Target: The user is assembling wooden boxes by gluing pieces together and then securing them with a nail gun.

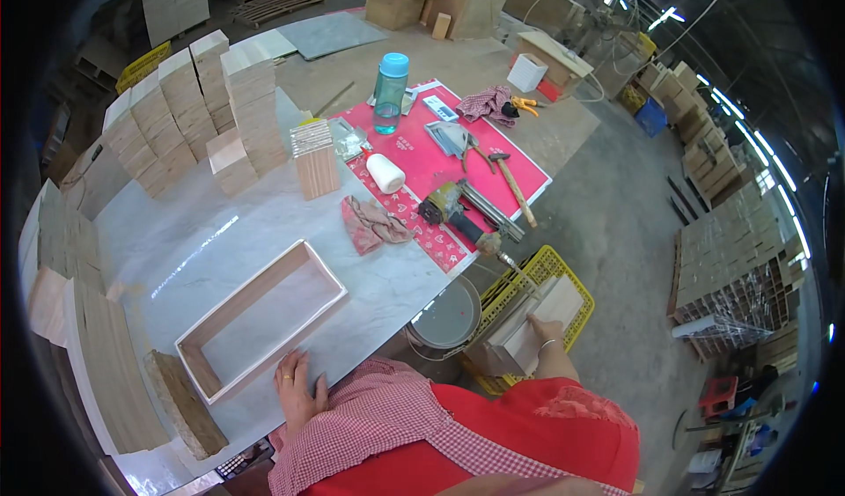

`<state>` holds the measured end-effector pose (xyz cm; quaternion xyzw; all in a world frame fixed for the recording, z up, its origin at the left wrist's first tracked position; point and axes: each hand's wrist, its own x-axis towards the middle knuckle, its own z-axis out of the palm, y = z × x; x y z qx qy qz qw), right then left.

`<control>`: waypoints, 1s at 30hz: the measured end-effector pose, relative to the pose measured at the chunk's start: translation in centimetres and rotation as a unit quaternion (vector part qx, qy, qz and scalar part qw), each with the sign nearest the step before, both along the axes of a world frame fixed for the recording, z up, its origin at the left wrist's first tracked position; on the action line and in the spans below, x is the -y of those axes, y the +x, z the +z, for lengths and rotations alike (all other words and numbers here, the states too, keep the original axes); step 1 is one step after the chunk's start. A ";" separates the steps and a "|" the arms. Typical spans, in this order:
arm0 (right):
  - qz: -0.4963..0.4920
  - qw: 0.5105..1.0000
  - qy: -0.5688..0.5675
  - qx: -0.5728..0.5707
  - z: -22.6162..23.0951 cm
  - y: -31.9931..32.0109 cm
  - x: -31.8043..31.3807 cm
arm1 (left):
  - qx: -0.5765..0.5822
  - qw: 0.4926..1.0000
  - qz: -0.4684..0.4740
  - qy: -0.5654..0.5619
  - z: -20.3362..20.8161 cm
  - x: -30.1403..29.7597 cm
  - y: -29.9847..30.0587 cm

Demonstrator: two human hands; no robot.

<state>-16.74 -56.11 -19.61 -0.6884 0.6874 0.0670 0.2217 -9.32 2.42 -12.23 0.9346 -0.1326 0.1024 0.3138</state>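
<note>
A rectangular wooden frame point(330, 307) lies on the grey marbled tabletop point(387, 289), with the surface showing through its middle. Next to its near side rests my left hand point(299, 389), fingers stretched out and holding nothing. Down to the right, my right hand point(547, 330) reaches into a yellow plastic crate point(588, 301). Its fingers close over the edge of a pale wooden board point(518, 342), one of several standing there; the fingertips are partly hidden. A brown wooden strip point(183, 404) lies by the frame's left end.
Stacked wooden blocks point(180, 100) line the table's far left. On a red mat point(422, 157) are a nail gun point(458, 214), a hammer point(515, 188), a white glue bottle point(385, 173) and a blue water bottle point(390, 95). A crumpled cloth point(374, 225) lies nearer; a bucket point(447, 315) stands beside the crate.
</note>
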 end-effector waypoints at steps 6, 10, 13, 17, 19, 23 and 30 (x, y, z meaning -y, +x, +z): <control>0.035 0.997 -0.074 0.002 1.5 -0.4 0.3 | 0.013 0.999 0.012 -0.040 0.2 -0.5 -0.6; 0.019 0.981 -0.176 0.082 4.9 0.8 1.2 | 0.048 0.994 0.051 -0.089 0.2 -2.1 -1.1; 0.131 0.944 -0.242 0.183 8.9 4.6 1.6 | 0.047 0.984 0.091 -0.144 0.9 -3.9 -1.6; 0.349 0.816 -0.225 0.403 14.9 13.4 -1.9 | 0.070 0.970 0.179 -0.148 3.0 -6.5 -2.8; 0.471 0.758 -0.234 0.386 17.6 17.6 -6.5 | 0.096 0.961 0.220 -0.139 4.1 -7.9 -3.2; 0.755 0.527 -0.150 0.360 22.9 23.2 -18.3 | 0.083 0.943 0.307 -0.101 5.2 -11.1 -3.9; 0.930 0.294 -0.013 0.222 25.3 25.9 -37.0 | 0.084 0.925 0.348 -0.125 7.2 -11.6 -5.0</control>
